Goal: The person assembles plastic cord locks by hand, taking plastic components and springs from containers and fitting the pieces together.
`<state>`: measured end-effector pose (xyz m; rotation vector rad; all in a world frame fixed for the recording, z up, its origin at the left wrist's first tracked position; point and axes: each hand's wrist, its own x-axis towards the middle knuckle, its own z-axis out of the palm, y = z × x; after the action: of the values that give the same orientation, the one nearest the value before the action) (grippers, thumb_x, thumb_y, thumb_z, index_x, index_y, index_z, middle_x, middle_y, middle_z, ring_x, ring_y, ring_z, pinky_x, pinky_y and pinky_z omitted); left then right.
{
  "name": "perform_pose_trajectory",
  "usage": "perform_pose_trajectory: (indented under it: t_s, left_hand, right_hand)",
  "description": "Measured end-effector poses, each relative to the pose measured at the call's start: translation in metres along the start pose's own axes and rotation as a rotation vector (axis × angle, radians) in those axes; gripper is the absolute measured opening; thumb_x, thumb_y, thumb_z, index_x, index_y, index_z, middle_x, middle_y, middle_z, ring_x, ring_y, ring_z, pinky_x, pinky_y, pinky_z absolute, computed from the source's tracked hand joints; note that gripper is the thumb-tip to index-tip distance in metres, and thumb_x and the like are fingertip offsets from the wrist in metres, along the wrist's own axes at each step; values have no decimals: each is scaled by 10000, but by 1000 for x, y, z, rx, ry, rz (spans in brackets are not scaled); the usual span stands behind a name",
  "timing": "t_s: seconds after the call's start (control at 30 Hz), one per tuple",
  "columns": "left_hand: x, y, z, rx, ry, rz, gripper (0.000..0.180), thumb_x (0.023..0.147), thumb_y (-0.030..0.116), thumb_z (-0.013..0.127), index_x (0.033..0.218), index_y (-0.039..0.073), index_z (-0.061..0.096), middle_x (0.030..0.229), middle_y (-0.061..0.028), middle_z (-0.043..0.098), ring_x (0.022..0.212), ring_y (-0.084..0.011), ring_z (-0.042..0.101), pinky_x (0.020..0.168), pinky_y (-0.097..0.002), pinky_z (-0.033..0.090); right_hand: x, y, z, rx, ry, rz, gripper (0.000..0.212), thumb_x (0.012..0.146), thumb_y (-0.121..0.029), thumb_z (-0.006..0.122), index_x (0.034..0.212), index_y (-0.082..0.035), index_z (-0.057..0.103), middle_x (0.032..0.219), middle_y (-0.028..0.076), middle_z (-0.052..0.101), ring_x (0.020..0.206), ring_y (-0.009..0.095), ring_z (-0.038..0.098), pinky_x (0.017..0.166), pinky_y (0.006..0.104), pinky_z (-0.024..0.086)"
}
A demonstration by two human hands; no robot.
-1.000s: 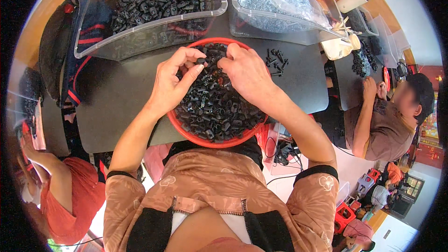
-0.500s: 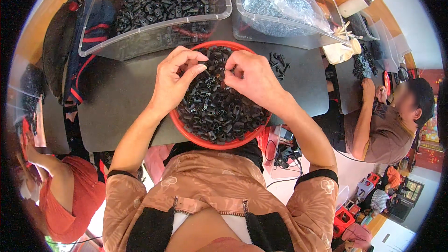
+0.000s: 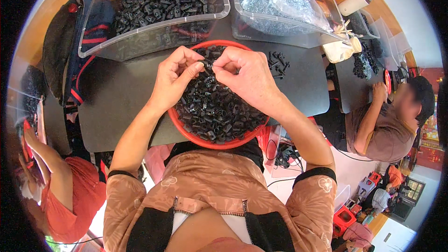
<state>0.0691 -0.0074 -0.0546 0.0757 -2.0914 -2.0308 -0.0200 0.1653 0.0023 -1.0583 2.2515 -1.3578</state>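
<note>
Over a round red basin [image 3: 182,134] heaped with small black plastic parts [image 3: 219,112], my two hands meet almost fingertip to fingertip. My left hand [image 3: 176,75] pinches a small black plastic part [image 3: 204,62] between thumb and fingers. What looks like a small coiled spring [image 3: 209,66] shows at that part, beside the right fingertips. My right hand [image 3: 246,73] is closed in a pinch at the part's right side; its fingers hide most of what they hold.
Behind the basin stand a clear bin [image 3: 154,46] of black parts and another clear bin [image 3: 280,37] of silvery small pieces. Loose black pieces [image 3: 278,64] lie right on the dark table [image 3: 121,107]. A dark bag [image 3: 95,23] sits left. Co-workers sit at both sides.
My right hand has moved left, bringing its fingertips up to the black part in my left hand. The left hand has barely moved. The co-worker at right has shifted their hands.
</note>
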Motion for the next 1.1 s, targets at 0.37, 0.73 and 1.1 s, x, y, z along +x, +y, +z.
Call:
perform_pose_trajectory:
  t_s: [0.37,0.73,1.1]
  left_hand:
    - [1,2,-1,-82,-69,-55,87,920,102,570,969,32,551,822,-1,609,729,-46,540,658,-200,443]
    - [-1,5,2,-46,-67,-64,99,913,107,578,979,46,536,802,-4,601,707,-57,534,651,-205,439]
    - [-1,10,-1,-133,-127,-81,138,917,155,585,986,39,554,810,-5,600,715,-58,541,653,-208,447]
  right_hand:
    - [0,-4,0,95,-16,1,270,787,7,624,1044,3,540,758,81,653,655,91,622,588,252,488]
    - [-3,-12,1,-81,-23,-50,347,739,34,590,1056,-15,458,672,154,625,658,335,641,597,429,495]
    - [1,-5,0,156,-58,14,312,766,48,608,1051,0,490,713,122,655,623,216,645,565,318,499]
